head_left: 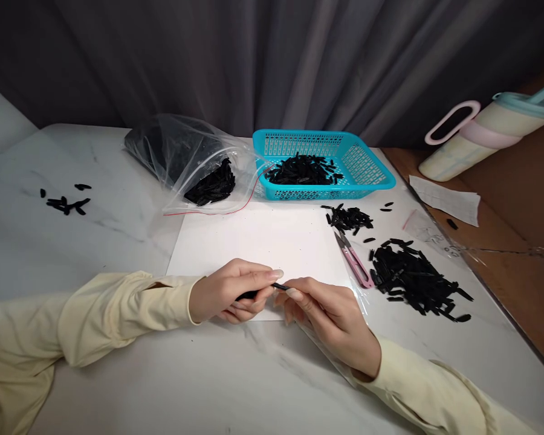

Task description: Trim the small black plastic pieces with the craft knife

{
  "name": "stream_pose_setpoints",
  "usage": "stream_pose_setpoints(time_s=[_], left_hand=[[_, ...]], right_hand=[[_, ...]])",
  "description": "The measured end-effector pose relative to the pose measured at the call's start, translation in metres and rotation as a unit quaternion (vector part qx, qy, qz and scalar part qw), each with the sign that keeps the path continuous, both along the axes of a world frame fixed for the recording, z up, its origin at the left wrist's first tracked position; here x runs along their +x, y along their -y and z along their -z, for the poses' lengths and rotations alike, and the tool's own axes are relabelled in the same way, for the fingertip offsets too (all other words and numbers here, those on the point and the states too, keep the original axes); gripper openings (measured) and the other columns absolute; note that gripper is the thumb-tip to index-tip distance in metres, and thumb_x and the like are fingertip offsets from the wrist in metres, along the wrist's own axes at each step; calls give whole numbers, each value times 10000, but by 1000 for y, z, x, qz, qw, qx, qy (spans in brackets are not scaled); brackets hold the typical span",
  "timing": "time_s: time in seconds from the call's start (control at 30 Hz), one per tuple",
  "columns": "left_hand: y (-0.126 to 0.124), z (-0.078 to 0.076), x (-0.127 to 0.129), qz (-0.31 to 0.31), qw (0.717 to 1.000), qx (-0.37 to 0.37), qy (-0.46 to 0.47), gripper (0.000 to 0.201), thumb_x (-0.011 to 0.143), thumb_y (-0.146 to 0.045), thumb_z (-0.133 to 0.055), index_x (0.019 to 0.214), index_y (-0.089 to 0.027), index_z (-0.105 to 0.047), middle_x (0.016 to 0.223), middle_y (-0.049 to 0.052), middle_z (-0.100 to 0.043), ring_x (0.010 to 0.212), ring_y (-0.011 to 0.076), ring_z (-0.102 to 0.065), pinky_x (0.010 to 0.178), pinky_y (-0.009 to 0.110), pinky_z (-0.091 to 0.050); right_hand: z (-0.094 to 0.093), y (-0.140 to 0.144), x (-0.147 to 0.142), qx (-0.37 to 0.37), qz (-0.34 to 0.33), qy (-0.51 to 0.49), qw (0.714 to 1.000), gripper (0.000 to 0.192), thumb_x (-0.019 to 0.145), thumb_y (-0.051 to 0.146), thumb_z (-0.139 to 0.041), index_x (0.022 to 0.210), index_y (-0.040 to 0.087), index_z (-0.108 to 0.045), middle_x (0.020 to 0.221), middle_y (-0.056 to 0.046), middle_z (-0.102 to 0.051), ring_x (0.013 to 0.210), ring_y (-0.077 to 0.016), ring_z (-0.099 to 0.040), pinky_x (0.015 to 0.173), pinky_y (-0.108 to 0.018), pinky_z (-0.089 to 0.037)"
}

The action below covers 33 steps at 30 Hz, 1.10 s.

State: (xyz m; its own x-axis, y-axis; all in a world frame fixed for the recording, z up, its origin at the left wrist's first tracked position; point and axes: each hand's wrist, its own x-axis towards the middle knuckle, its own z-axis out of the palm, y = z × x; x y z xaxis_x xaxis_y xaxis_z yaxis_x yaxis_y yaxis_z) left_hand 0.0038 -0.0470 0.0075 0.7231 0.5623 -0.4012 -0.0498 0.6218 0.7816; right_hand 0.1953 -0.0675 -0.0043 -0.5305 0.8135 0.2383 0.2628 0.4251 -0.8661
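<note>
Over the white sheet (236, 238), a small black strip (280, 286) spans the gap between my two hands. My left hand (238, 289) pinches one end between thumb and fingers, and something black also shows in its curled palm. The other end is pinched in the fingertips of my right hand (329, 317). What the strip is exactly is too small to make out. Pink-handled thread snips (356, 263) lie just beyond my right hand, beside a large heap of flat black pieces (412, 278).
Behind the sheet are a clear zip bag (172, 151) with black pieces inside and a turquoise basket (376, 175) holding more. A smaller pile (349, 219) lies near the basket; several loose pieces (66, 205) lie far left. A tumbler (471, 145) stands at right by a paper (448, 199).
</note>
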Motion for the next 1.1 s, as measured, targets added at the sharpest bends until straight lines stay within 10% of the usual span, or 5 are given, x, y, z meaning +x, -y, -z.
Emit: stream_pose_setpoints(time_s=[1.1], left_hand=[[-2,0,0,-1,1000,-25,-11,375,829,-420,-505,581,-151,-425,414,-81,-262,326,16,-172,287,119,-135]], right_hand=[[1,1,0,82,81,-26,993,167,875,151,-503,965,198,-636,592,17,-625,480,-89,-566,526,-191,-488]])
